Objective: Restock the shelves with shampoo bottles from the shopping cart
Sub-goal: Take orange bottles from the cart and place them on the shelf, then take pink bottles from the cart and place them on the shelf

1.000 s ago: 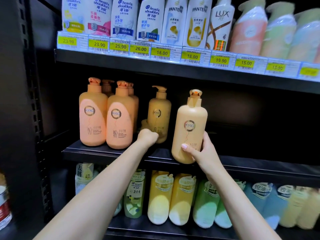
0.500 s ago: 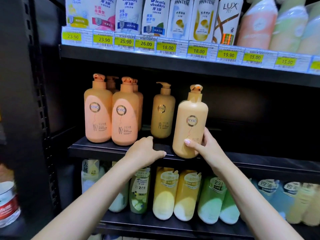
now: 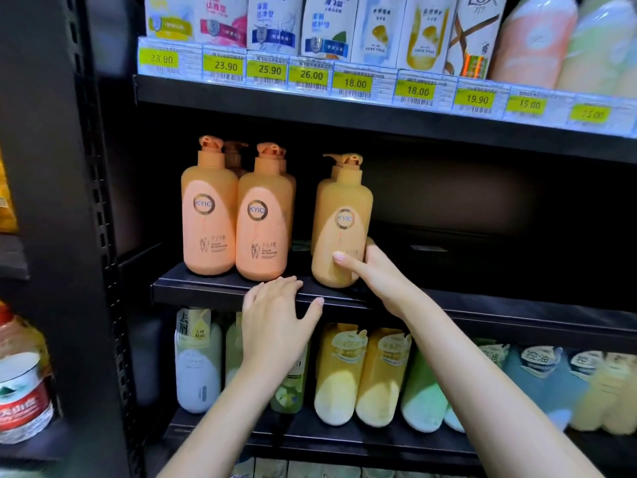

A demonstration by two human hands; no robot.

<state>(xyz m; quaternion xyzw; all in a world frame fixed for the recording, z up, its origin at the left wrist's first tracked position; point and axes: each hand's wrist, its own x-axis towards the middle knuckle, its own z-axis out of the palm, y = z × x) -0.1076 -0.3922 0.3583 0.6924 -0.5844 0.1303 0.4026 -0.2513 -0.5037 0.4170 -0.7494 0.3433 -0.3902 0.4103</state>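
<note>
1. The middle shelf (image 3: 220, 294) in the centre of the frame held orange KYIO pump bottles: two peach-labelled ones (image 3: 209, 215) stood side by side at centre left, with more pump tops showing behind them.
2. A yellow-orange KYIO shampoo bottle (image 3: 341, 219) stood upright right of centre on that shelf, apart from the pair, with another pump bottle directly behind it.
3. The top shelf, across the upper frame, carried white shampoo bottles and a Lux bottle (image 3: 474, 32); its yellow price tags (image 3: 310, 75) read 23.90, 23.90, 25.90, 26.00, 18.00, 18.00, 19.90, 15.00, 15.00.
4. The bottom shelf held bottles in white, yellow, green and blue (image 3: 336, 374) with Chinese labels too blurred to read.
5. The right hand (image 3: 370, 274) grasped the yellow-orange bottle low on its body, thumb across the label and fingers round the far side.
6. The left hand (image 3: 275, 319) was released, fingers spread and relaxed, fingertips at the shelf's front edge, holding nothing.
</note>
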